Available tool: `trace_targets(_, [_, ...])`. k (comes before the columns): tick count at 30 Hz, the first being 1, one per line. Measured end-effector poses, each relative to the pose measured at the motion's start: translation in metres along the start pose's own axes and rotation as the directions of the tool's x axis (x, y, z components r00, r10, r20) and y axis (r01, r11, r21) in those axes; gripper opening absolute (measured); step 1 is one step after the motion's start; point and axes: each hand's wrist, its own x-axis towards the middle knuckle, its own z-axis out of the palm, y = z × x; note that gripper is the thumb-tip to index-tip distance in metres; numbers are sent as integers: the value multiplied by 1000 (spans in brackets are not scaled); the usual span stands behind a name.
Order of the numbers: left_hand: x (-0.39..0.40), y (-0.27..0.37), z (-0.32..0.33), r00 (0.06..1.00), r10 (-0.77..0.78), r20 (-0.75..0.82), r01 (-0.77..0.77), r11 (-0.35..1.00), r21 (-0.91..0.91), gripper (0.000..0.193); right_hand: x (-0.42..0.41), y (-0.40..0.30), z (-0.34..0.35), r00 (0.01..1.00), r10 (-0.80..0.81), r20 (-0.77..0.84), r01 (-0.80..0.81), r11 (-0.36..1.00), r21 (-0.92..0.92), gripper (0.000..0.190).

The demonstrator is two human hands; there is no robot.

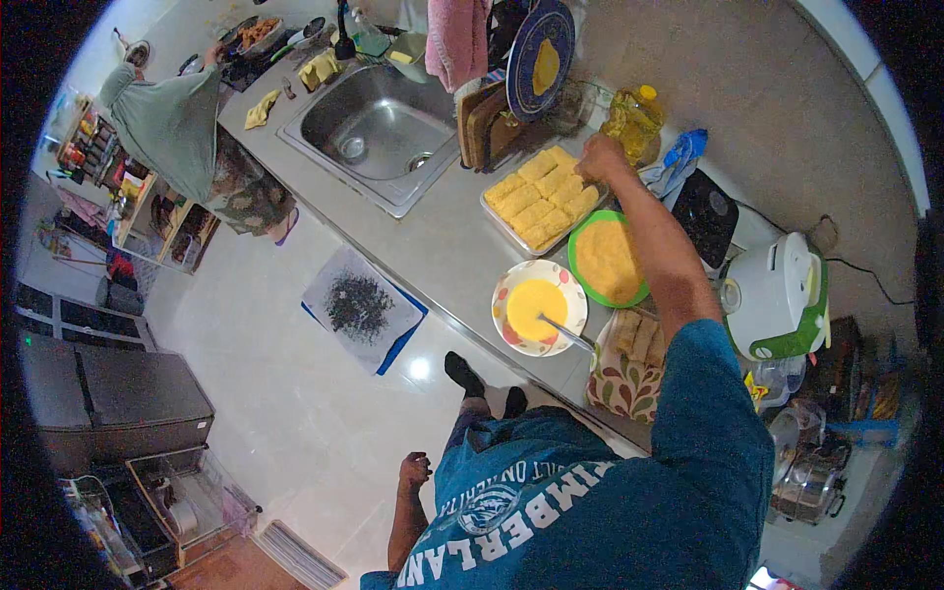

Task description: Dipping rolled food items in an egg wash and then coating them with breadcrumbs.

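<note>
My right hand [603,158] reaches to the far right corner of a plastic container [493,215] filled with crumb-coated rolls [542,199]; its fingertips touch the rolls there, but whether they grip one is hidden. My left hand [415,470] hangs beside my body, fingers curled, nothing visible in it. Nearer me stands a patterned bowl [503,321] of yellow liquid [532,299] with a metal utensil [571,335] leaning in it. A green-rimmed plate [608,254] of crumbs sits under my right forearm. Uncoated rolls [634,339] lie on a leaf-patterned tray [627,387], partly behind my arm.
An oil bottle [633,122], cutting boards [493,133] and a blue plate [542,55] stand behind the container. A steel sink [380,129] is left, a rice cooker [778,295] right. Another person [166,140] stands by the counter's far end. A dark-spotted mat [361,306] lies on the floor.
</note>
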Motion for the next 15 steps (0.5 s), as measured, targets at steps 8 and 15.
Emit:
trace_targets(8, [-4, -12, -8, 997, -72, -9, 72, 997, -37, 32, 10, 13, -11, 951, 5, 308, -75, 973, 216, 32])
trace_targets(15, [-14, 8, 0, 994, -71, -79, 83, 984, 161, 30, 6, 20, 5, 995, -29, 95, 12, 984, 179, 25])
